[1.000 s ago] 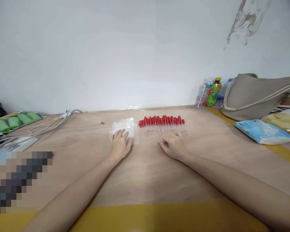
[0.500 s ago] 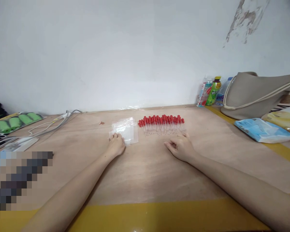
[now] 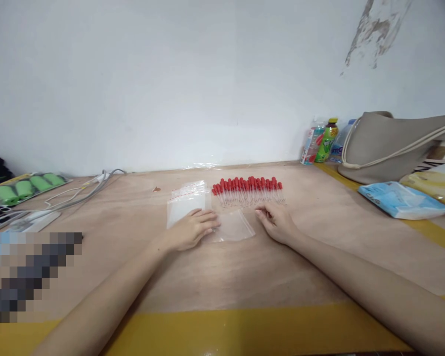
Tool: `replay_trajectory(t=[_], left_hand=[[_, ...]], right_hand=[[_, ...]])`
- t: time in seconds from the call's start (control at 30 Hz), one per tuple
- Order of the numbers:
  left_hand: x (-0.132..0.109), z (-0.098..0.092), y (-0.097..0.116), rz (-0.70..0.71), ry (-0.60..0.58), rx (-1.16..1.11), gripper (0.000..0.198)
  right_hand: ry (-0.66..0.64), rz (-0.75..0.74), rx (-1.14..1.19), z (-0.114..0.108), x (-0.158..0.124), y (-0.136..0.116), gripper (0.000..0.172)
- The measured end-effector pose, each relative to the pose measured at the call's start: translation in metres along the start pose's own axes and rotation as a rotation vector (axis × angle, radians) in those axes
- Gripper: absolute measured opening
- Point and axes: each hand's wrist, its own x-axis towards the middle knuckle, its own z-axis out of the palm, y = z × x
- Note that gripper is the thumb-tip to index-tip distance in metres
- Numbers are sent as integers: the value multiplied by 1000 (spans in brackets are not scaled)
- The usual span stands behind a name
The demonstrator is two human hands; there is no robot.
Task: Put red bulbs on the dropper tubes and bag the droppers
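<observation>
My left hand [image 3: 195, 228] lies over the left part of a clear zip-lock bag [image 3: 235, 226] on the table, its fingers closed on that edge. Just behind it is a stack of similar zip-lock bags [image 3: 180, 207], partly covered by the hand. On the other side my right hand [image 3: 278, 222] rests near the bag's zip end, fingers loosely curled, with a gap at the thumb and nothing visible between them. Beyond both hands a row of red-topped droppers [image 3: 248, 187] with thin clear stems lies side by side, stems toward me.
Bottles [image 3: 326, 140], a grey bag [image 3: 389, 143] and a blue tissue pack [image 3: 402, 199] stand or lie at the right. Cables [image 3: 85, 190] and a pack of green rolls [image 3: 24, 189] are at the left. Yellow tape [image 3: 207, 331] runs along the table's near edge, and a white wall [image 3: 170, 89] closes the back.
My left hand has moved right from the stack, bringing one zip-lock bag in front of the droppers. My right hand has shifted slightly, its thumb and forefinger closer together.
</observation>
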Motion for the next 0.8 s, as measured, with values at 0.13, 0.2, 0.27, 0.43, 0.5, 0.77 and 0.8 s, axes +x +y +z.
replay_trajectory(t=[0.13,0.2,0.27,0.43,0.5,0.77,0.8], left_hand=[[-1,-1,8,6,-87,-38,40],[0,-1,14,-25,-60,-93,41],[2,2,22,-55,-20,-145,44],[10,17,40,-70,-41,-175,56],[12,21,42,-91,-59,-173,58],[12,23,41,-112,-80,-160,61],[12,22,42,-117,-79,-168,61]], right_hand=[[-72,-77,78,-2,0,1,12],[-123,-145,87,-2,0,0,11],[-155,-194,94,-2,-1,-1,12],[-234,-280,140,-2,-2,1,15],[-292,-329,193,-4,-2,1,20],[-598,-430,128,-15,-1,-6,46],[-617,-447,96,-16,-1,-6,50]])
